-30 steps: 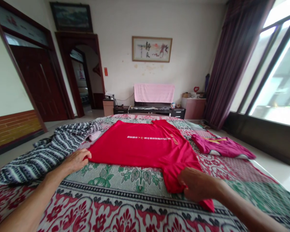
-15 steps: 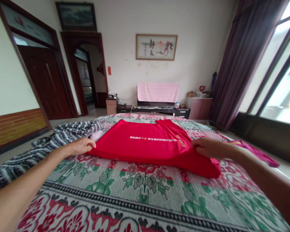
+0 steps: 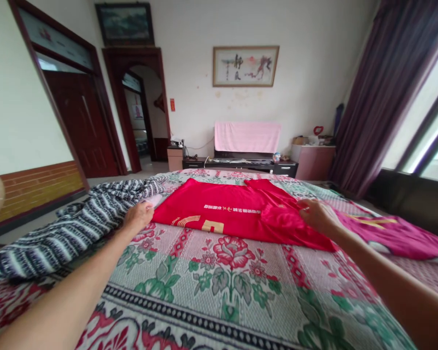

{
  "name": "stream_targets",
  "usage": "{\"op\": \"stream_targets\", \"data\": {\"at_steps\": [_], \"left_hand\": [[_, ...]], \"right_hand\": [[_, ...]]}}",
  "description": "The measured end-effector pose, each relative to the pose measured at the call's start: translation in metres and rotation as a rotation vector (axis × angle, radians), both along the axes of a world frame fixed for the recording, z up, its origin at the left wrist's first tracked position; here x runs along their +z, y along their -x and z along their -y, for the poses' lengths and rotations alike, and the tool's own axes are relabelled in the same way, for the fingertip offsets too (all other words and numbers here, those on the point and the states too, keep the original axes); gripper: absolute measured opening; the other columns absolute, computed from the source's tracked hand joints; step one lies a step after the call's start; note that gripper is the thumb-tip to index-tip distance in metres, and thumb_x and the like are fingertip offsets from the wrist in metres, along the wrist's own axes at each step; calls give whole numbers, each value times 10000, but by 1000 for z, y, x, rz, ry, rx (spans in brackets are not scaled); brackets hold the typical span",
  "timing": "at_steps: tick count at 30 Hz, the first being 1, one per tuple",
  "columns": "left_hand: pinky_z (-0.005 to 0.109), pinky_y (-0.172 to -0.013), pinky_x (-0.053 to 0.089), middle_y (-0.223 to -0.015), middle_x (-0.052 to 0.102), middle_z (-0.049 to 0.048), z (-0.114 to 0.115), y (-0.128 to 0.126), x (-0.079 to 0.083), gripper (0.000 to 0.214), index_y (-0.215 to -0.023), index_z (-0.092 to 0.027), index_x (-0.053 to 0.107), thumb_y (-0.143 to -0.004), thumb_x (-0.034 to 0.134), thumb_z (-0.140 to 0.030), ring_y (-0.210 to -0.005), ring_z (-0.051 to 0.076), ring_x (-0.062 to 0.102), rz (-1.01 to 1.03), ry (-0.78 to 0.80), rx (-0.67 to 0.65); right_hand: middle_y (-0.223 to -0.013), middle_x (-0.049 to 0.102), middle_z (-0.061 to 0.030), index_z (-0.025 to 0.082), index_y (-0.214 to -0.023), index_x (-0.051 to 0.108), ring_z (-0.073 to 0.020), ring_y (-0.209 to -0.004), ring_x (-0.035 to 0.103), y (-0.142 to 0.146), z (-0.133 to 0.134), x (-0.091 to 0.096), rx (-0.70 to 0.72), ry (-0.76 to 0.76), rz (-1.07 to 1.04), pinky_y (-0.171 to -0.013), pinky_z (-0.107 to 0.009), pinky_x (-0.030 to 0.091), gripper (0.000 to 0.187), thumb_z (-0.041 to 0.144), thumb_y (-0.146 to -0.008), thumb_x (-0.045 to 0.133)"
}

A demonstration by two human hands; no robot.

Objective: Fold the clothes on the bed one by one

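A red printed T-shirt (image 3: 219, 194) lies spread on the patterned bedspread (image 3: 204, 272), its near edge folded over so that gold print shows along it. At the shirt's left edge, my left hand (image 3: 140, 215) is closed with fingertips pinching the cloth. My right hand (image 3: 319, 216) pinches the shirt on its right side, where the fabric is bunched and wrinkled. Part of the right side is hidden behind that hand.
A black-and-white striped garment (image 3: 95, 209) is heaped at the left. To the right lies a magenta cloth (image 3: 397, 233) with a yellow stripe. Beyond the bed stand a low cabinet (image 3: 237, 165) and a pink cloth-covered screen (image 3: 247, 137).
The shirt's near edge has been turned over away from me, uncovering gold print. My right hand has drawn fabric inward, bunching the right side. The view has shifted slightly left.
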State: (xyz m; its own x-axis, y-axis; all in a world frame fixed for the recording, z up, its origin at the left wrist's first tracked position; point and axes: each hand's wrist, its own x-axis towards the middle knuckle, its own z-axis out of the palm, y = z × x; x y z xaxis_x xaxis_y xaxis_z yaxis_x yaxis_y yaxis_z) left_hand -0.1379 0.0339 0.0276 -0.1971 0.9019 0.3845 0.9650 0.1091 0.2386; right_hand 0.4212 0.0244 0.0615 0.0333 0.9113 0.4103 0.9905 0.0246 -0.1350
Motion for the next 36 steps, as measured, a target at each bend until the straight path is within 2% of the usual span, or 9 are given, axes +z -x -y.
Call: {"op": "stream_targets", "data": {"at_steps": [3, 6, 11, 17, 23, 28, 32, 34, 36], "left_hand": [[325, -706, 443, -952, 716, 120, 14, -1, -9, 402, -977, -182, 706, -813, 393, -373, -835, 278, 646, -12, -2, 93], [317, -689, 434, -875, 711, 120, 19, -5, -13, 420, -934, -180, 711, -832, 379, -416, -814, 266, 638, -54, 18, 133], [346, -763, 430, -857, 675, 177, 15, -3, -16, 613, -913, -77, 700, -824, 338, -563, -861, 293, 604, -168, 148, 100], [296, -741, 427, -907, 660, 135, 15, -4, -18, 526, -971, -123, 655, -836, 334, -516, -851, 254, 590, -246, 167, 112], [285, -647, 388, -914, 675, 110, 16, -13, -15, 525, -1103, -146, 605, -849, 329, -512, -771, 255, 583, -96, 145, 136], [283, -651, 392, -964, 668, 118, 12, -10, -13, 542, -1199, -150, 563, -848, 340, -498, -780, 254, 588, 12, 122, 120], [289, -655, 416, -982, 683, 100, 13, -13, -8, 513, -1222, -186, 560, -847, 356, -470, -789, 250, 607, 48, 63, 136], [285, -665, 431, -867, 706, 75, 15, -18, -5, 491, -1220, -198, 568, -837, 388, -448, -810, 249, 625, 101, 3, 159], [269, -654, 440, -651, 686, 31, 17, -21, -1, 480, -1231, -206, 563, -830, 412, -423, -782, 234, 646, 211, -39, 158]], "right_hand": [[-1015, 666, -149, 148, -1069, 640, -265, -871, 621, -11, 18, -12, 3, -10, 37, -703, -323, 425, 330, 228, -789, 484], [-918, 674, -162, 140, -1051, 642, -271, -815, 626, -16, 35, -16, -50, 45, 51, -663, -331, 406, 309, 248, -820, 469], [-855, 675, -174, 122, -943, 642, -274, -789, 634, -7, 58, -17, -192, 256, 14, -649, -335, 417, 297, 334, -836, 463], [-940, 664, -221, 103, -920, 643, -293, -847, 629, -7, 63, -17, -269, 288, -15, -654, -338, 430, 362, 417, -791, 517], [-744, 649, -99, 163, -703, 640, -218, -730, 612, -19, 56, -21, -298, 343, -87, -574, -278, 410, 351, 487, -764, 517], [-695, 616, -86, 155, -704, 663, -206, -698, 591, -21, 57, -21, -262, 358, -205, -596, -293, 397, 288, 420, -755, 560], [-672, 609, -82, 136, -709, 674, -199, -690, 578, -17, 58, -20, -245, 292, -253, -585, -283, 372, 271, 372, -769, 555], [-649, 605, -65, 133, -714, 682, -186, -682, 576, -15, 56, -19, -278, 257, -279, -569, -264, 365, 266, 361, -768, 558], [-655, 615, -46, 136, -793, 701, -171, -678, 582, -13, 54, -19, -301, 242, -320, -550, -240, 368, 260, 353, -770, 560]]}}
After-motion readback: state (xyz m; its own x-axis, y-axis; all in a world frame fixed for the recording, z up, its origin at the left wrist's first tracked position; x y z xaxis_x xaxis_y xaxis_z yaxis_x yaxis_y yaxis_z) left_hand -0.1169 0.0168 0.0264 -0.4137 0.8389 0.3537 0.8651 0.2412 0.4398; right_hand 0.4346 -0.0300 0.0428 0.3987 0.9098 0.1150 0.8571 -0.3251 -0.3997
